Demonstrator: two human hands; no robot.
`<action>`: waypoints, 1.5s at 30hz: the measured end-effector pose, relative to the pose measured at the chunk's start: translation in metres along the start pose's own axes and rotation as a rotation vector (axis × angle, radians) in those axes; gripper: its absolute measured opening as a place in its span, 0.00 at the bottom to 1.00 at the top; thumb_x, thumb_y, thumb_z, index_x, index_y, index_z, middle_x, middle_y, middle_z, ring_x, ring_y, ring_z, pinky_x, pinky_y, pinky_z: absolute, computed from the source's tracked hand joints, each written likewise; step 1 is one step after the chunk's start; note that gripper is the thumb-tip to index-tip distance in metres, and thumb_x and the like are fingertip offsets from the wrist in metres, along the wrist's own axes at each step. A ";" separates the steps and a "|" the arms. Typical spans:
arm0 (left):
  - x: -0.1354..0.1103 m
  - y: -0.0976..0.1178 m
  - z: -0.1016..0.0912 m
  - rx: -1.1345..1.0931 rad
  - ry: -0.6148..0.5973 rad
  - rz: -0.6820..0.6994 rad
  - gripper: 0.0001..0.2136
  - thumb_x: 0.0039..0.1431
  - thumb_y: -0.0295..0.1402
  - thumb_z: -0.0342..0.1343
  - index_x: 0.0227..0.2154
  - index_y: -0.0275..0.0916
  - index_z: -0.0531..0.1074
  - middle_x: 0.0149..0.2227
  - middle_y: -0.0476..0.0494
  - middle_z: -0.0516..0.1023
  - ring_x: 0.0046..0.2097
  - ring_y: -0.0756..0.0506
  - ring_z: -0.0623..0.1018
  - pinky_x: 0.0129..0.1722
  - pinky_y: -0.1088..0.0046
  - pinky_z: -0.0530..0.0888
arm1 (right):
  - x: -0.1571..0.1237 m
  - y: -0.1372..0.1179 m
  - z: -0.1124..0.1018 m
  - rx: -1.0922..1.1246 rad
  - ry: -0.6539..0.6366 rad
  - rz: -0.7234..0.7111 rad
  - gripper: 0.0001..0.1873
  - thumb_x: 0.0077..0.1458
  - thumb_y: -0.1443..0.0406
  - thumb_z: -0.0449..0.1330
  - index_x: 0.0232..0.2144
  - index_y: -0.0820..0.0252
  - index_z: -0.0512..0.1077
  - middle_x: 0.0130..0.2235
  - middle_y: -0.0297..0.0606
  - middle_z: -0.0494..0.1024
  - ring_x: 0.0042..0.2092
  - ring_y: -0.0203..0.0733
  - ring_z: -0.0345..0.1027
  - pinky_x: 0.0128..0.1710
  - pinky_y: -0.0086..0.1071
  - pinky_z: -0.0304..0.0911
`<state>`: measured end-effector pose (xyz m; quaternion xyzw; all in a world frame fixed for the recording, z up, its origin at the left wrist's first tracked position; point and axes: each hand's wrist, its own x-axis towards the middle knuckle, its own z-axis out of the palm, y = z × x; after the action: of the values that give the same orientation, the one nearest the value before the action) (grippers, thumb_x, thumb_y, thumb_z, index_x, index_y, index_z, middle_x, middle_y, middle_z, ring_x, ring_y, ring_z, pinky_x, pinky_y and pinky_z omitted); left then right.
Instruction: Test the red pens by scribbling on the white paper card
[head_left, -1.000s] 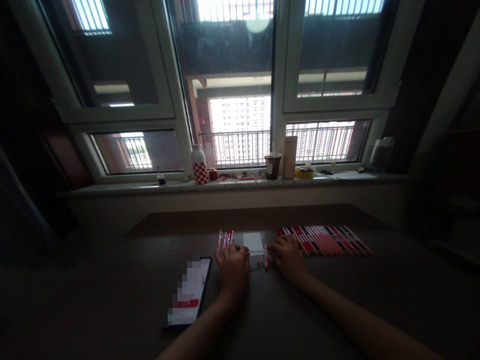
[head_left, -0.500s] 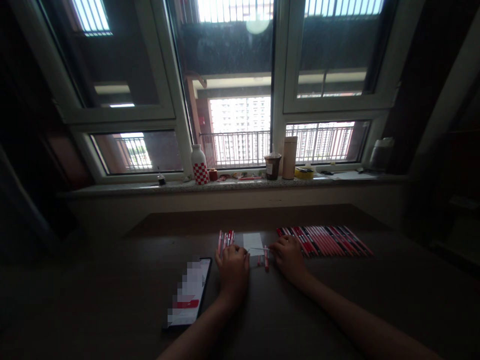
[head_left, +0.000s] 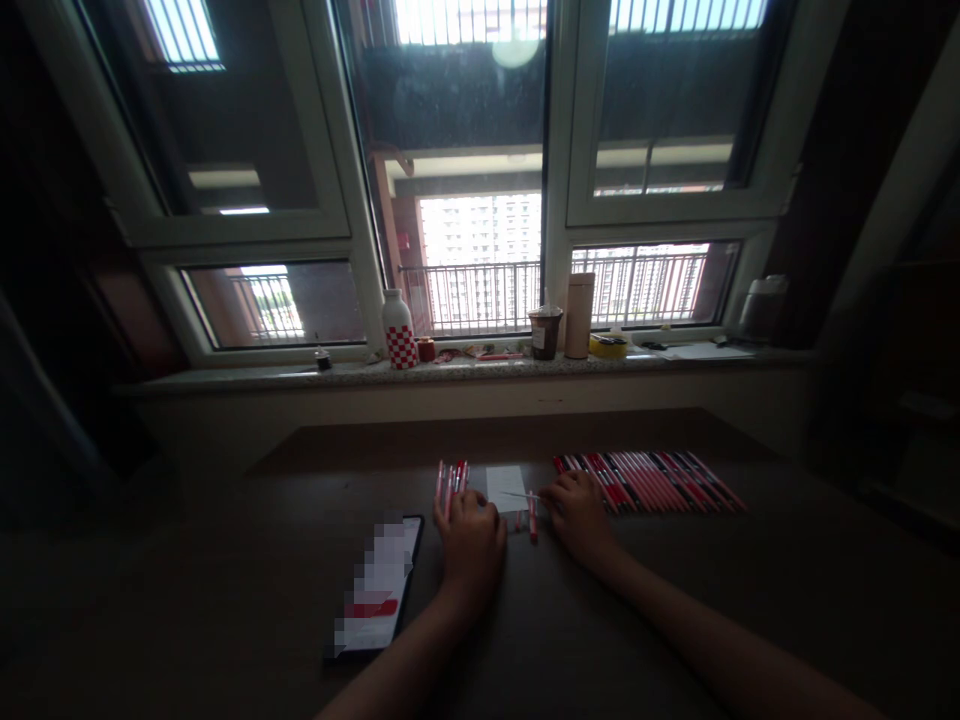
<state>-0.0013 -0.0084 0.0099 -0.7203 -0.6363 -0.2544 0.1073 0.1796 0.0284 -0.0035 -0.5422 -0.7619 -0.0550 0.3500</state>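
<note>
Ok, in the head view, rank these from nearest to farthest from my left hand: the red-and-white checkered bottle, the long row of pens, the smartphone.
1. Smartphone: nearest, on the table just to the left of the left hand.
2. Long row of pens: to the right, beyond the right hand.
3. Red-and-white checkered bottle: farthest, ahead on the windowsill.

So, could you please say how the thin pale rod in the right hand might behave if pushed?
The thin pale rod juts from the right hand without visible sag, so it is probably stiff. Looking so slender, it is likely light. It might roll if round, but its cross-section is too small to tell.
</note>
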 end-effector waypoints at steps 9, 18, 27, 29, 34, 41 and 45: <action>0.001 0.001 -0.001 0.004 -0.009 -0.006 0.07 0.55 0.36 0.53 0.33 0.42 0.75 0.45 0.43 0.73 0.51 0.40 0.67 0.60 0.47 0.49 | 0.000 -0.001 0.000 -0.010 0.001 -0.002 0.09 0.56 0.68 0.56 0.33 0.54 0.77 0.37 0.38 0.76 0.46 0.48 0.60 0.51 0.43 0.48; 0.000 0.001 -0.002 -0.005 -0.010 0.002 0.08 0.56 0.36 0.53 0.34 0.43 0.75 0.45 0.43 0.72 0.52 0.40 0.66 0.61 0.48 0.48 | 0.000 -0.001 -0.001 0.007 0.000 0.001 0.09 0.56 0.68 0.56 0.33 0.54 0.77 0.36 0.38 0.76 0.46 0.48 0.60 0.51 0.44 0.48; 0.001 0.000 0.000 0.000 0.004 0.015 0.08 0.56 0.35 0.52 0.33 0.42 0.75 0.44 0.43 0.72 0.51 0.40 0.67 0.61 0.48 0.49 | 0.000 -0.001 -0.001 0.010 0.005 -0.003 0.10 0.57 0.68 0.55 0.33 0.54 0.77 0.36 0.38 0.77 0.46 0.49 0.60 0.52 0.44 0.48; 0.000 0.000 0.001 0.004 0.011 0.019 0.08 0.56 0.35 0.52 0.33 0.42 0.75 0.44 0.44 0.72 0.51 0.41 0.67 0.61 0.48 0.48 | 0.000 -0.001 -0.001 0.014 0.006 -0.001 0.09 0.57 0.68 0.56 0.33 0.54 0.77 0.37 0.38 0.77 0.46 0.49 0.60 0.51 0.44 0.48; 0.001 -0.001 0.004 0.015 0.004 0.018 0.07 0.56 0.35 0.53 0.33 0.41 0.75 0.44 0.44 0.72 0.51 0.40 0.66 0.61 0.48 0.49 | 0.000 -0.001 -0.001 0.010 0.004 0.006 0.09 0.56 0.68 0.56 0.33 0.54 0.77 0.36 0.37 0.77 0.46 0.48 0.60 0.51 0.43 0.48; 0.002 -0.002 0.004 0.007 0.013 0.026 0.08 0.56 0.35 0.52 0.34 0.40 0.75 0.44 0.43 0.72 0.51 0.40 0.67 0.61 0.48 0.49 | 0.000 -0.003 -0.002 0.008 -0.012 0.008 0.09 0.57 0.68 0.56 0.33 0.54 0.77 0.37 0.38 0.77 0.47 0.48 0.60 0.51 0.43 0.48; 0.002 -0.001 0.002 -0.011 0.016 0.018 0.08 0.56 0.36 0.52 0.35 0.41 0.75 0.45 0.43 0.72 0.51 0.39 0.67 0.61 0.48 0.51 | 0.000 -0.002 -0.001 0.006 -0.009 0.006 0.09 0.57 0.68 0.56 0.33 0.54 0.77 0.37 0.38 0.77 0.47 0.49 0.60 0.51 0.43 0.48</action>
<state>-0.0017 -0.0049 0.0089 -0.7246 -0.6275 -0.2627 0.1105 0.1787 0.0275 -0.0021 -0.5439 -0.7619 -0.0493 0.3483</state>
